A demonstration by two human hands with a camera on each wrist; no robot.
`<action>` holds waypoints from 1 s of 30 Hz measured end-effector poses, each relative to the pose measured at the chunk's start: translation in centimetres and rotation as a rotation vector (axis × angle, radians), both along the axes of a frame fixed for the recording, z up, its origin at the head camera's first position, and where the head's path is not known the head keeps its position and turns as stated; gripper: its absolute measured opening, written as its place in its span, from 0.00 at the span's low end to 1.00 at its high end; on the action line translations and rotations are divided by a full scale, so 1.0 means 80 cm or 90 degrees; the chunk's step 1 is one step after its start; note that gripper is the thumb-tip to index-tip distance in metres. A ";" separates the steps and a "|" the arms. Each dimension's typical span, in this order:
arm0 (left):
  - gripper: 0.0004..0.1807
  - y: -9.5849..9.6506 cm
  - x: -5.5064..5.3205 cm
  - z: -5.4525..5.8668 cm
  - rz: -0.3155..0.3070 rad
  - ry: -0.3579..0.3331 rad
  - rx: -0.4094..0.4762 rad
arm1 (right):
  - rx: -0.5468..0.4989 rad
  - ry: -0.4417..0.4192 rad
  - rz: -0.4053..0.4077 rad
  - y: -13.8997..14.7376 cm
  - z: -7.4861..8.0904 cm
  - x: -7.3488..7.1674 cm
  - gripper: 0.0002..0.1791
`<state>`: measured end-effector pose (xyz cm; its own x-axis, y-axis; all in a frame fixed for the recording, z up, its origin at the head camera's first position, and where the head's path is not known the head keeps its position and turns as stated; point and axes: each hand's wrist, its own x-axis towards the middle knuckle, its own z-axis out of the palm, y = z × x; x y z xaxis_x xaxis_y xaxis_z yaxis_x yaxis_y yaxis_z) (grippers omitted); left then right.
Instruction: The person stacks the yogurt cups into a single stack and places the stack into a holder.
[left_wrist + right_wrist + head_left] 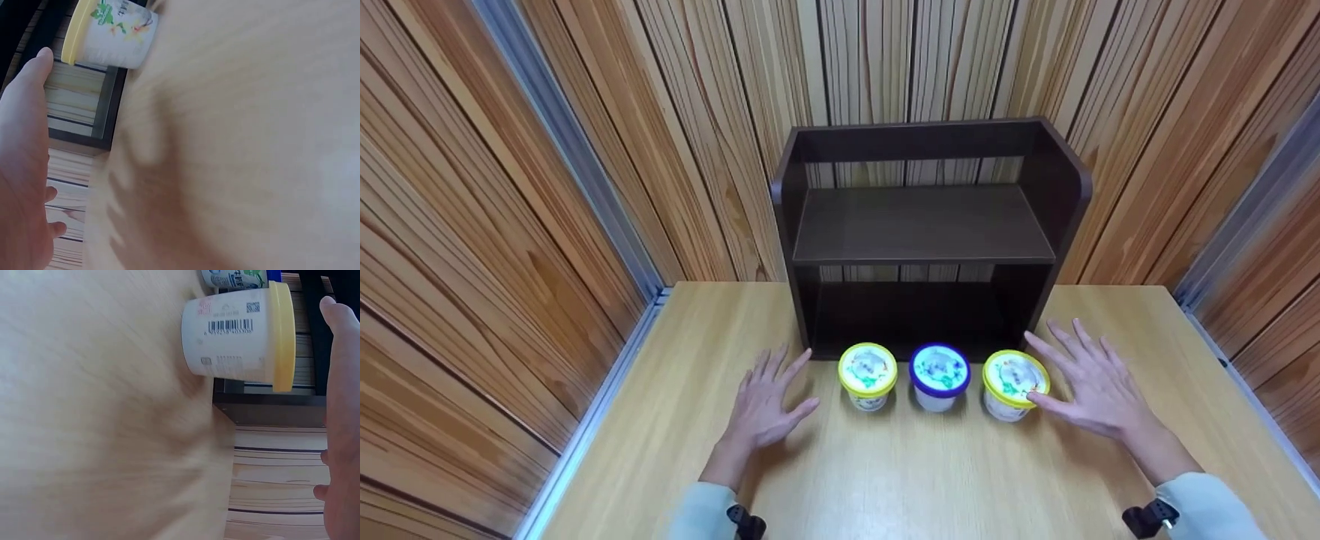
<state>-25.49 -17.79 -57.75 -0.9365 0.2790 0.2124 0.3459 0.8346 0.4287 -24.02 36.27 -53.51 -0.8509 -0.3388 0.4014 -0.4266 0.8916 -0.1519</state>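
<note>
Three lidded tubs stand upright in a row on the table: a yellow-lidded tub (868,376) at left, a blue-lidded tub (939,377) in the middle, and another yellow-lidded tub (1014,384) at right. My left hand (767,405) hovers with spread fingers to the left of the row, apart from the nearest tub. On the other side, my right hand (1095,386) is spread beside the right tub, its thumb overlapping the lid's edge in the head view. In the right wrist view that thumb appears above the lid, and a barcode shows on the tub's side (236,334).
A dark brown two-tier shelf (926,225) stands directly behind the tubs on the light wooden table (870,480). Wood-patterned walls (720,135) with metal corner rails (577,157) enclose the table at the back and both sides.
</note>
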 end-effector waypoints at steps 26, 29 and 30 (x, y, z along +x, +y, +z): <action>0.56 0.048 -0.018 -0.026 -0.097 -0.065 0.393 | -0.376 -0.180 -0.006 -0.034 -0.053 0.016 0.50; 0.55 0.054 -0.021 -0.029 -0.095 -0.064 0.414 | -0.443 -0.190 -0.003 -0.039 -0.057 0.015 0.49; 0.55 0.057 -0.022 -0.030 -0.093 -0.063 0.419 | -0.454 -0.195 -0.008 -0.040 -0.057 0.015 0.49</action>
